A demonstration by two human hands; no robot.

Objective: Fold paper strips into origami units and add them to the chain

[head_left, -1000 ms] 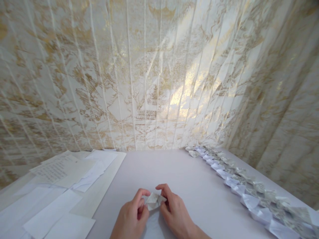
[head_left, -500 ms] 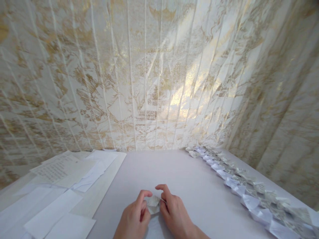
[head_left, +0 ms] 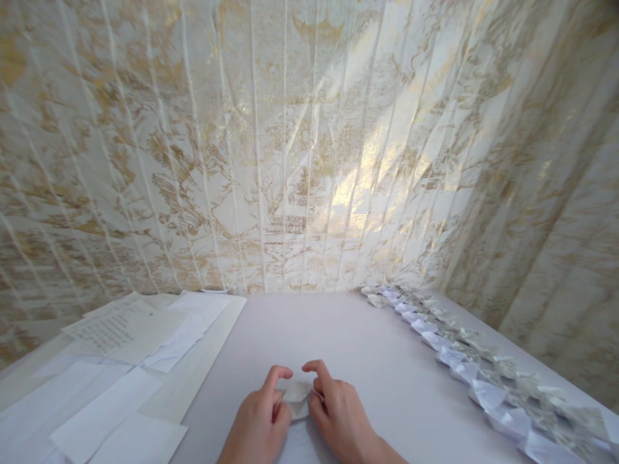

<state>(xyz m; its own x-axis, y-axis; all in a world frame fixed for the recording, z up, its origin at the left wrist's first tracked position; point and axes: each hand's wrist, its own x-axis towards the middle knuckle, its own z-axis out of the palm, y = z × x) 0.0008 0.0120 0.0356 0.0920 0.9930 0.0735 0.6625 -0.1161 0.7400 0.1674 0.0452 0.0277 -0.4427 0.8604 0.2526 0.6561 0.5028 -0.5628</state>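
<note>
Near the table's front, a small folded piece of greyish paper (head_left: 296, 394) is held between my two hands. My left hand (head_left: 261, 412) pinches its left side with thumb and curled fingers, the index finger bent above it. On the other side my right hand (head_left: 338, 409) grips the right edge the same way, its index finger arched over the top. Creases and a raised flap show on the paper. Its outer ends are hidden by my fingers.
Loose white sheets and a printed page (head_left: 120, 325) lie on a large pale sheet (head_left: 193, 380) at the left. Rows of folded white and grey paper pieces (head_left: 464, 370) run along the right side of the table (head_left: 309, 328). A patterned curtain (head_left: 271, 161) hangs behind.
My left hand has shifted slightly, and the folded paper looks a little wider and flatter between my fingers. My right hand has barely moved.
</note>
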